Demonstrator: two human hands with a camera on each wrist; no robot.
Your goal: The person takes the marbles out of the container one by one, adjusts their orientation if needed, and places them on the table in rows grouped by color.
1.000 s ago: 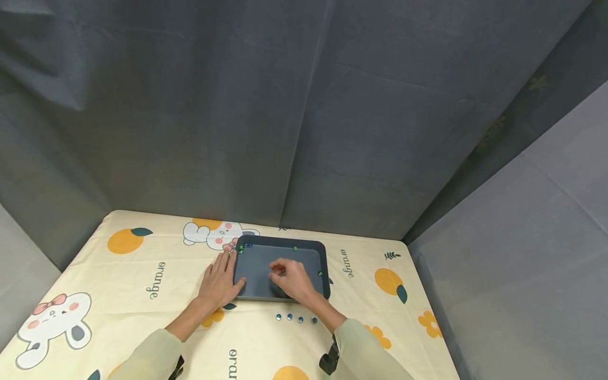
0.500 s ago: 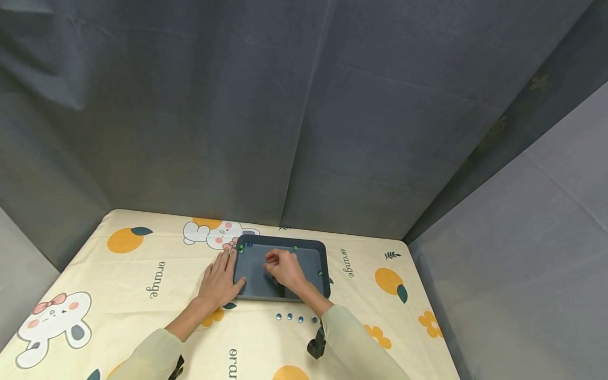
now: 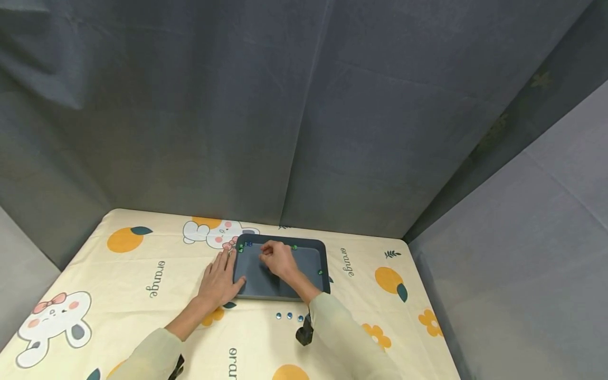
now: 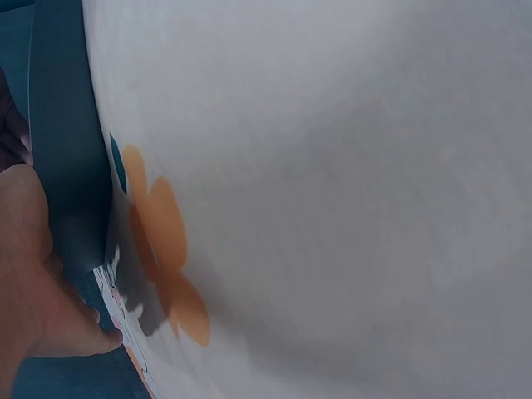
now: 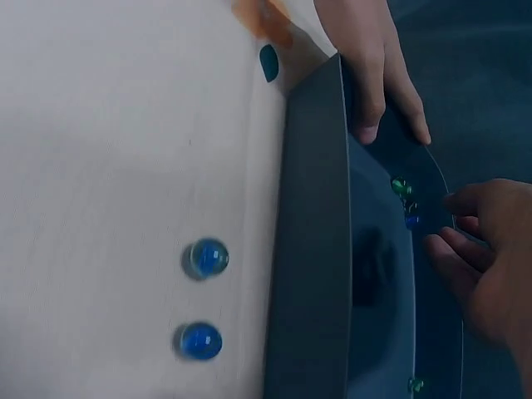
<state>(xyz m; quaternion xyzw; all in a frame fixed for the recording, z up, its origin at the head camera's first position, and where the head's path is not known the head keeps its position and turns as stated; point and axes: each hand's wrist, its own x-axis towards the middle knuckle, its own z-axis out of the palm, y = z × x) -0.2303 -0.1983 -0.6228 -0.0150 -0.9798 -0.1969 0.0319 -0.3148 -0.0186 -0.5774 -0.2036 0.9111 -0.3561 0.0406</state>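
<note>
Your cream cloth (image 3: 119,316) bore orange flowers (image 3: 430,323) and white rabbits (image 3: 59,316). Your tray (image 3: 271,297) was dark grey-blue, its marbles (image 5: 400,185) green and blue.

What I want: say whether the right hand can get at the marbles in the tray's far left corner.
Probably yes: the right hand is over the tray, close to those marbles, and nothing visible stands in the way.

The cream tablecloth (image 3: 258,340) reads "orange" sideways twice, a third printing cut off below.
</note>
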